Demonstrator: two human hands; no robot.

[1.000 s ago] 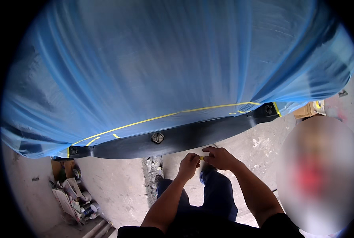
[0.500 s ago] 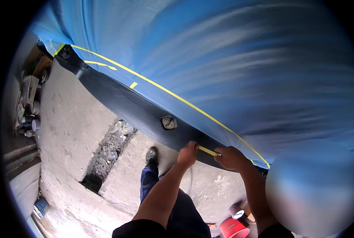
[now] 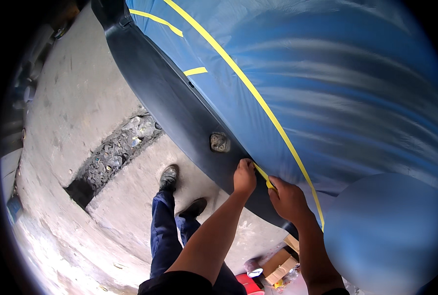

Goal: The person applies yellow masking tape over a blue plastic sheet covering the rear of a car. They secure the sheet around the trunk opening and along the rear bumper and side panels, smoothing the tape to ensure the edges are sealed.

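Observation:
My left hand (image 3: 244,178) pinches one end of a short strip of yellow masking tape (image 3: 261,172). The other end is between the fingers of my right hand (image 3: 286,197); whether a roll sits in that palm is hidden. The strip is taut and lies along the upper edge of a long dark car bumper (image 3: 179,113), where it meets blue masking film (image 3: 273,83). A long yellow tape line (image 3: 248,83) curves across the film, and a small tape piece (image 3: 196,71) sticks near the bumper edge.
The bumper has a squarish opening (image 3: 220,142). In the concrete floor (image 3: 81,83) a rubble-filled trench (image 3: 115,157) ends in a dark hole. My shoe (image 3: 169,178) stands near it. A cardboard box (image 3: 279,265) and a red container (image 3: 250,284) are at the lower right.
My view has turned and come closer to the bumper. Both hands still hold the tape; the strip now runs more steeply and lies nearer the bumper's upper edge.

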